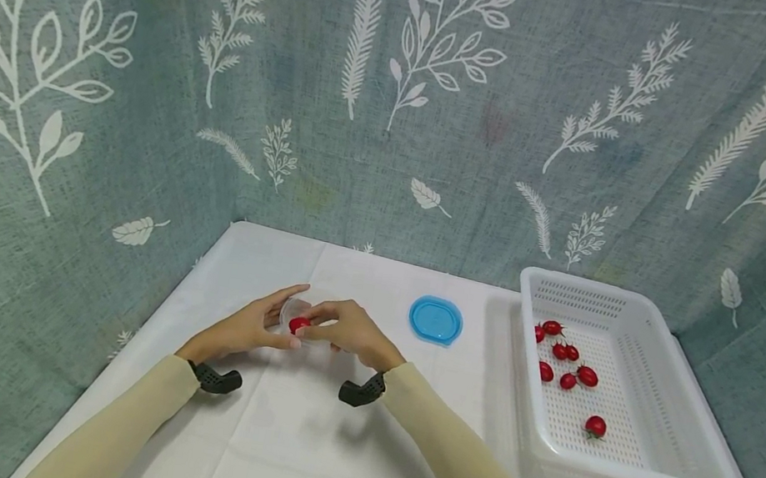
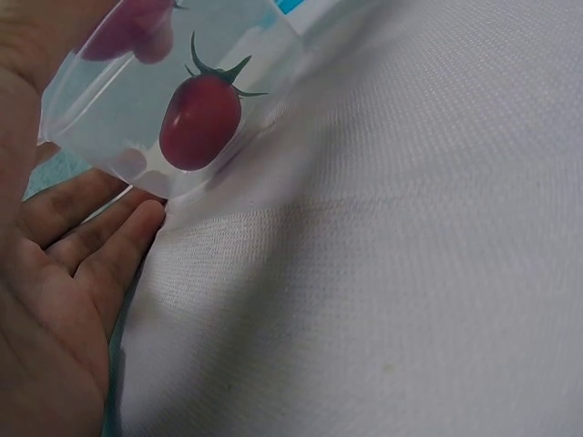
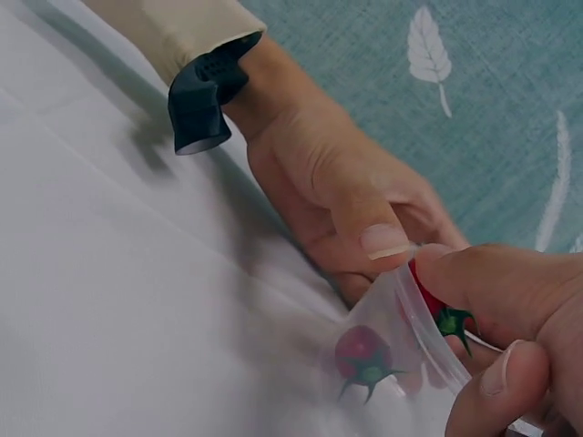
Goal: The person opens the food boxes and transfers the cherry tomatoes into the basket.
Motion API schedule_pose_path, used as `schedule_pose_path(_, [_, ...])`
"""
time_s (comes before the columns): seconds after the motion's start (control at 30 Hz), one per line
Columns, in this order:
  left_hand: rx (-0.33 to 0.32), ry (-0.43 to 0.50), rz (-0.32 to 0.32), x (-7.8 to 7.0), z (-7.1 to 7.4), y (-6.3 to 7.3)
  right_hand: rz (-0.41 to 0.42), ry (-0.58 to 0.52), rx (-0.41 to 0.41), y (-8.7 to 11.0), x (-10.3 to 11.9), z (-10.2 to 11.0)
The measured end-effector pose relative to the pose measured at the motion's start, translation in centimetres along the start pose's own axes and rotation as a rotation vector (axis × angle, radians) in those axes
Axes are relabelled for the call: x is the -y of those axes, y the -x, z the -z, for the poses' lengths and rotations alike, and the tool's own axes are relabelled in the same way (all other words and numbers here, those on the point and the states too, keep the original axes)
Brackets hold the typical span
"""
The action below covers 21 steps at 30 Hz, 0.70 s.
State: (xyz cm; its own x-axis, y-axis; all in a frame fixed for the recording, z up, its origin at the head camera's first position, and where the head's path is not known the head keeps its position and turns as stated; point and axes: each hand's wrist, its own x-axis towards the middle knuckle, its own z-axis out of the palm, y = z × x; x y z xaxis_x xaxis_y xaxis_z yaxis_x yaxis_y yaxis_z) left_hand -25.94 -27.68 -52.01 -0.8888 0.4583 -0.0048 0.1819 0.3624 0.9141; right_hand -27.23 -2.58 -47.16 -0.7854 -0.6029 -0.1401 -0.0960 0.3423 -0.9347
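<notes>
My left hand (image 1: 247, 326) holds a small clear plastic container (image 1: 290, 308) at the left of the table, thumb on its near side and fingers round its far side. Over the opening, my right hand (image 1: 348, 329) pinches a red cherry tomato (image 3: 426, 287) with a green stem between thumb and fingers, right at the rim. Through the clear wall in the left wrist view, one cherry tomato (image 2: 202, 121) rests at the bottom, its green calyx upward. The held tomato (image 2: 127, 27) shows blurred above it.
A blue lid (image 1: 435, 320) lies flat on the white-covered table, right of the container. Farther right stands a white perforated basket (image 1: 645, 401) with several cherry tomatoes (image 1: 586, 376) inside. Patterned green-grey curtains (image 1: 405, 107) border the table behind and at both sides.
</notes>
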Motion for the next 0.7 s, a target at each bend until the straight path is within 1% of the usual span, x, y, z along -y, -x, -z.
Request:
schedule_pose_path(0.13, [-0.004,-0.007,0.013,-0.1,-0.1,0.0,0.015,0.027,-0.025,0.5,0.4,0.6])
schedule_pose_path(0.37, [-0.014,-0.017,0.049,-0.3,-0.1,-0.1,0.05,0.013,-0.05,1.3,0.9,2.1])
schedule_pose_path(0.47, [-0.014,-0.022,0.046,-0.4,-0.1,-0.1,0.058,0.032,-0.06,1.8,1.1,2.9])
schedule_pose_path(0.7, [-0.014,-0.029,0.046,-0.2,-0.2,-0.2,0.077,0.088,-0.124,3.2,1.5,4.7])
